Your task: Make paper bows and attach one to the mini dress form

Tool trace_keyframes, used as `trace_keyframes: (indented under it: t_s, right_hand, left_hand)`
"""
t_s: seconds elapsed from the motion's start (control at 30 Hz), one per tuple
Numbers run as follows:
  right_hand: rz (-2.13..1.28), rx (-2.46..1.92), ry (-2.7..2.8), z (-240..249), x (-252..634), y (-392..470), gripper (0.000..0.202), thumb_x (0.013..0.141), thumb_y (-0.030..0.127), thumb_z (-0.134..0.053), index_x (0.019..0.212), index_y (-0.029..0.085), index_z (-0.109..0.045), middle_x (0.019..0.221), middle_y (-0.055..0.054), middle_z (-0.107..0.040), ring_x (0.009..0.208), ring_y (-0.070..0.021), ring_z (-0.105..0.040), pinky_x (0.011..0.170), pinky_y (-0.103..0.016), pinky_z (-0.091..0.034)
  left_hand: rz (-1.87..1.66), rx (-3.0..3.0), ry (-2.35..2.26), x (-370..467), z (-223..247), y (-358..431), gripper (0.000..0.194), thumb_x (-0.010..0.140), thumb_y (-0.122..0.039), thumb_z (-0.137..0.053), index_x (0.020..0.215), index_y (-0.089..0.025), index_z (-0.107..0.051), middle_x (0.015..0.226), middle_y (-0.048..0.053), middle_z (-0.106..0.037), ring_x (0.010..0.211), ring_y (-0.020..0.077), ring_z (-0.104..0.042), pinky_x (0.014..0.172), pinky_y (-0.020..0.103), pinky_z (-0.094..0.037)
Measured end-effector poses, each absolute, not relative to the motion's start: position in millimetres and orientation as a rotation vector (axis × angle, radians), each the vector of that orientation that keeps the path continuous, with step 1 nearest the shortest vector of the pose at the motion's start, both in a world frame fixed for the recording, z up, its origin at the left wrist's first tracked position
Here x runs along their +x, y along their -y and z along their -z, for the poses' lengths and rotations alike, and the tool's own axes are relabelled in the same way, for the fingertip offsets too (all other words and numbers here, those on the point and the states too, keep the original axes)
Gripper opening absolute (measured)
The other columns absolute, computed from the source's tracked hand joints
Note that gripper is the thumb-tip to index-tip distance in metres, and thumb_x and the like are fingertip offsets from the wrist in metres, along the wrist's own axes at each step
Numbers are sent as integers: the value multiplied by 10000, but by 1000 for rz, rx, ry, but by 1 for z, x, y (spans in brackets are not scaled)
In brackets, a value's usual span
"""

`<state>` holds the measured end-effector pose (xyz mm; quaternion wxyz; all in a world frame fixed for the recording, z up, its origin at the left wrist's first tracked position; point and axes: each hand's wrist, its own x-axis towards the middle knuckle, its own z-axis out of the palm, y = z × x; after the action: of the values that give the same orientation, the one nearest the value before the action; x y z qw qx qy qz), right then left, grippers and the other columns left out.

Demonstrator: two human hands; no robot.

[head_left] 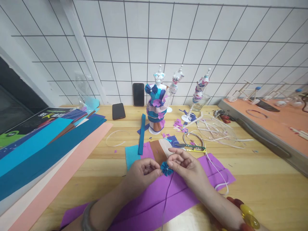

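A small teal pleated paper flower [166, 168] with a pale bead at its centre is pinched between both hands, above a large purple paper [154, 200]. My left hand [145, 175] has thumb and finger closed at the flower's left edge. At its upper right edge, my right hand [184, 163] pinches it between thumb and finger. A thin dark cord [167, 195] hangs below the flower. Just beyond the hands lie brown, cream and light blue paper pieces [157, 152]. Behind them stands a small mannequin [157, 109] dressed in coloured paper, with a dark blue bow.
Scissors [192, 148] and a ring [193, 138] lie right of centre, near tangled clear strips [216, 128]. Two more mannequins [176, 81] stand behind. Long paper sheets [53, 150] cover the left side. Two phones [118, 111] are at the back. An orange tray [276, 128] is at right.
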<state>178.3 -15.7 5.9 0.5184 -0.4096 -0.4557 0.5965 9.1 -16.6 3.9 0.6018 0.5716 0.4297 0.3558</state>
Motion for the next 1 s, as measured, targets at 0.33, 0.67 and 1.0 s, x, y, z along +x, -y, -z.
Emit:
trace_keyframes:
  t_s: [0.33, 0.67, 1.0]
  right_hand:
    - [-1410, -991, 1243, -2, 174, 22, 326, 706, 237, -657, 991, 188, -505, 697, 12, -587, 615, -101, -538, 585, -235, -436]
    - [-1429, -1018, 1142, -5, 175, 18, 365, 661, 308, -691, 950, 181, -508, 664, 17, -576, 581, -105, -532, 551, -236, -422]
    - [-1440, -1035, 1110, -8, 174, 18, 386, 642, 323, -707, 936, 181, -500, 665, 18, -568, 581, -105, -527, 551, -231, -413]
  left_hand:
    - [-850, 1274, -947, 9, -7, 16, 105, 720, -240, -575, 769, -152, -549, 659, -13, -552, 615, 108, -509, 588, 228, -394]
    - [-765, 1342, -1025, 10, -13, 17, 68, 684, -205, -570, 664, -149, -539, 551, -56, -455, 509, 75, -395, 494, 203, -292]
    - [-832, 1317, -952, 10, -10, 16, 65, 706, -203, -578, 718, -153, -538, 608, -39, -493, 569, 88, -446, 543, 216, -344]
